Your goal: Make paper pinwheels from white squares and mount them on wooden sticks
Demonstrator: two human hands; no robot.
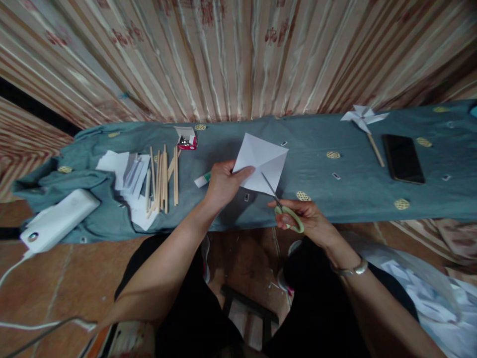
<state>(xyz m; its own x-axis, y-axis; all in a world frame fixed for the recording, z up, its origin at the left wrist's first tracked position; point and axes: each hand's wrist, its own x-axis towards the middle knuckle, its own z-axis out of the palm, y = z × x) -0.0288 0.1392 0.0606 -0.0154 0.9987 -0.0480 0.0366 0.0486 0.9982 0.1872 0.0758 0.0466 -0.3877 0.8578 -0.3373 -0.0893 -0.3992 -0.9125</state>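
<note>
My left hand (227,184) pinches the left edge of a square sheet of white paper (263,156), thumb on top. Creases run across the sheet and meet near its middle. In my right hand (307,219) is a pair of scissors (288,218) with light green handles, fingers through the loops. Its blade lies over the lower right part of the paper, the tip pointing toward the centre. Whether the other blade is under the sheet I cannot tell. Behind my left hand a white and green tube (202,180) is partly hidden.
On the teal cloth (316,184) at left lie wooden sticks (164,179), paper pieces (136,174), a small red box (186,139) of metal bits and a white device (61,219). At right are a paper pinwheel (363,119) and a phone (402,158). A plastic bag (428,293) holds paper scraps.
</note>
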